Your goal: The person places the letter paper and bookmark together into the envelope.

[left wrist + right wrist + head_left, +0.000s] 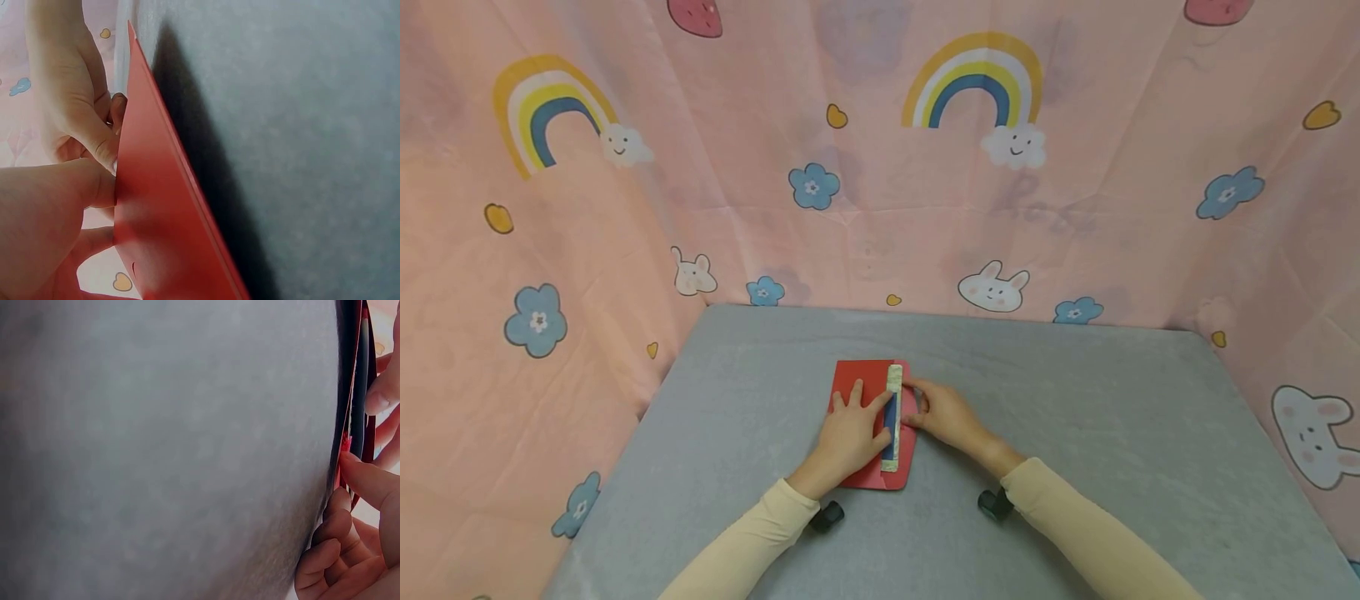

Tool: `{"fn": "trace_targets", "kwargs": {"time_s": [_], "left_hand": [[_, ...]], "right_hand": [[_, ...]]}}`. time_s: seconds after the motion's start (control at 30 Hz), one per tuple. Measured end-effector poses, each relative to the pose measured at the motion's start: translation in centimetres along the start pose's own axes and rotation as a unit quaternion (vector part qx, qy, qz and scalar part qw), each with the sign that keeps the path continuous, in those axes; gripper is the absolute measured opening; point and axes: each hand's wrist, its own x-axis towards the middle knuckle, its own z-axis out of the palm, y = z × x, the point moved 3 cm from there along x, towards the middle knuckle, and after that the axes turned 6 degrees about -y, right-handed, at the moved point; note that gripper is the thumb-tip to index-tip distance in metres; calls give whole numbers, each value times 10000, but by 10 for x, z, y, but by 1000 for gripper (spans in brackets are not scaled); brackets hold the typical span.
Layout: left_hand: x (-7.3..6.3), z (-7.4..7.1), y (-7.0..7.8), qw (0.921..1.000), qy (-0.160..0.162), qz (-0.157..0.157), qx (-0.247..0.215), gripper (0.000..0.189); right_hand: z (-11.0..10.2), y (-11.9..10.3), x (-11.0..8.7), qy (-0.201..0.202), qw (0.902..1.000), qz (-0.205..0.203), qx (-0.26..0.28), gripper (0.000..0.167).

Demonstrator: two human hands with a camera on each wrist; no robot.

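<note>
A red envelope (868, 372) with a lighter red, round-cornered flap (904, 467) along its right side is on the grey table. Along the base of that flap lies a narrow strip (894, 377), blue in the middle with pale patterned ends. My left hand (847, 437) rests on the envelope with spread fingers, thumb and index fingertips at the strip. From the right, my right hand (951, 414) pinches the flap's outer edge between thumb and index finger. In the left wrist view, the envelope's red side (156, 187) stands slightly off the cloth and casts a shadow.
Grey cloth covers the table (1075, 400) around the envelope. A pink curtain (880, 225) printed with rainbows, rabbits and flowers closes off the back and both sides. Dark wrist cameras (995, 505) sit under both cuffs, close over the table.
</note>
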Motion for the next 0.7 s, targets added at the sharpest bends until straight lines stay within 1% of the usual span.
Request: {"fn": "trace_targets", "kwargs": {"time_s": [0.4, 0.7], "left_hand": [[-1, -1, 1, 10000, 20, 12, -16, 61], [-1, -1, 0, 10000, 56, 46, -8, 61]], "right_hand": [[2, -2, 2, 16, 9999, 124, -36, 61], [4, -5, 3, 121, 9998, 87, -141, 61]]}}
